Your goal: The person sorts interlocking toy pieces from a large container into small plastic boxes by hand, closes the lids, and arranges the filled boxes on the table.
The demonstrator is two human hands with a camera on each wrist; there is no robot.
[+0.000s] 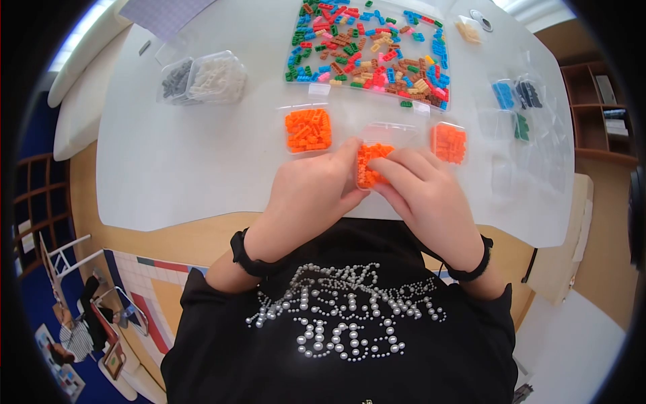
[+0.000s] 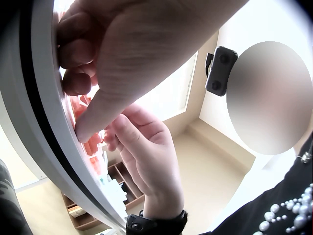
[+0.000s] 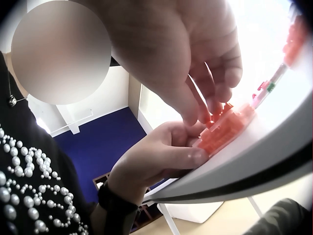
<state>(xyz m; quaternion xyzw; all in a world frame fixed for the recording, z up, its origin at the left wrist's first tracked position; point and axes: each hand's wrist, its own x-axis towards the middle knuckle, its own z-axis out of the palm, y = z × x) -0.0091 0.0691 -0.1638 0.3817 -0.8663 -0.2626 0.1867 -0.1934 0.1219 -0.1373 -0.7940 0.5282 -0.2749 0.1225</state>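
A small clear plastic box of orange toy bricks stands near the table's front edge, its clear lid raised on the far side. My left hand grips the box from the left, thumb along its near side. From the right, my right hand reaches over the rim with its fingers bent down among the bricks. In the right wrist view, its fingertips touch the top of the heap. I cannot tell whether they pinch a brick.
Orange bricks fill two more clear boxes, one to the left and one to the right. Behind lies a wide tray of mixed bricks. Grey bricks and white bricks sit at left; blue bricks at right.
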